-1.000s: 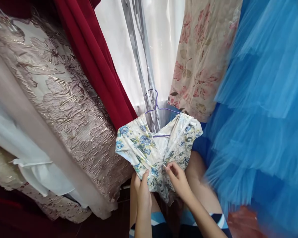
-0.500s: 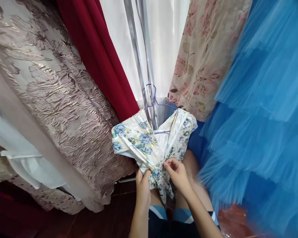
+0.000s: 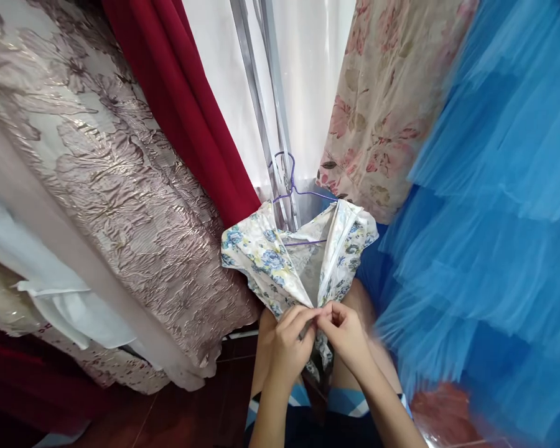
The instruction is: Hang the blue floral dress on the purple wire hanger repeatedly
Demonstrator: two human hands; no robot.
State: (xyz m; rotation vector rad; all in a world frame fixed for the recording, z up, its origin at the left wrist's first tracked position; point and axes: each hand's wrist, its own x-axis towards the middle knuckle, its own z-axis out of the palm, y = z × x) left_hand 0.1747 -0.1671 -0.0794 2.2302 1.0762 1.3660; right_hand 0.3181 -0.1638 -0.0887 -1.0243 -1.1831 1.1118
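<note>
A white dress with blue flowers [image 3: 271, 256] hangs from a purple hanger [image 3: 292, 193] in front of me, its neckline open in a V. At the bottom of the V, my left hand [image 3: 295, 333] pinches the front edge of the dress. My right hand [image 3: 343, 330] is closed on the dress right beside it, the fingertips of both hands meeting. Whatever fastener may lie between the fingertips is hidden. The lower part of the dress drops between my bare legs.
A pinkish embossed gown [image 3: 135, 186] and a dark red cloth [image 3: 191, 112] hang on the left. White fabric [image 3: 317, 81] hangs behind the hanger. On the right are a pink-flowered dress [image 3: 373, 124] and a layered blue tulle gown [image 3: 485, 205]. Dark reddish tiles [image 3: 177, 410] form the floor.
My left hand has moved up and right from the dress's left side to meet my right hand. The neckline now gapes wider, showing more of the inside.
</note>
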